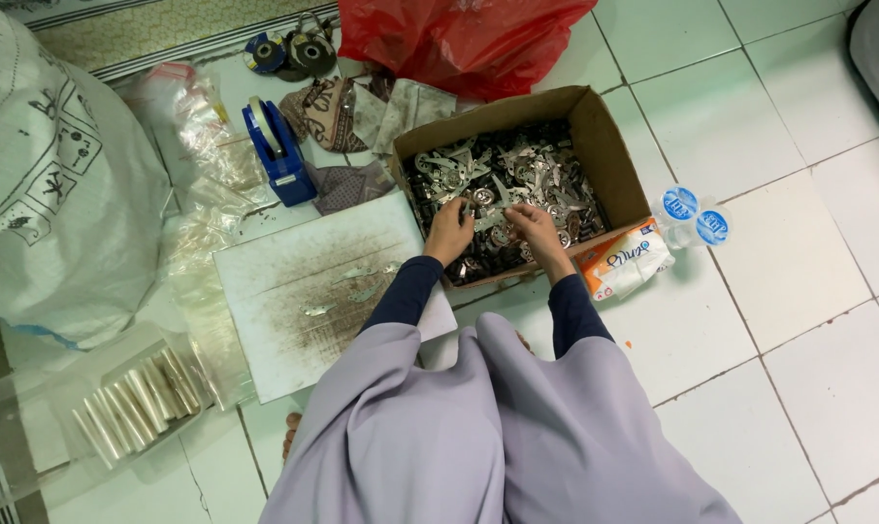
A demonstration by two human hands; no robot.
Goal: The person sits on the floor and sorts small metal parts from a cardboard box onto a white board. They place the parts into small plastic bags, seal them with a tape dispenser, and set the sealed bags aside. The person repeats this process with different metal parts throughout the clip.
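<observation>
An open cardboard box [614, 155] on the tiled floor holds a heap of small flat silvery metal parts [517, 175]. Both hands reach into its near side. My left hand [448, 231] has its fingers curled on parts near the box's front edge. My right hand [535, 228] lies beside it, fingertips pinching a metal part. A stained white board [294, 291] lies left of the box with a few loose metal pieces [362, 281] on it.
A blue tape dispenser [276, 150] stands behind the board. A red plastic bag [459, 39] lies past the box; a large white sack [61, 184] fills the left. Clear bags with packed pieces [139, 398] sit near left. A tissue pack [629, 260] and two sealed water cups [697, 218] lie right.
</observation>
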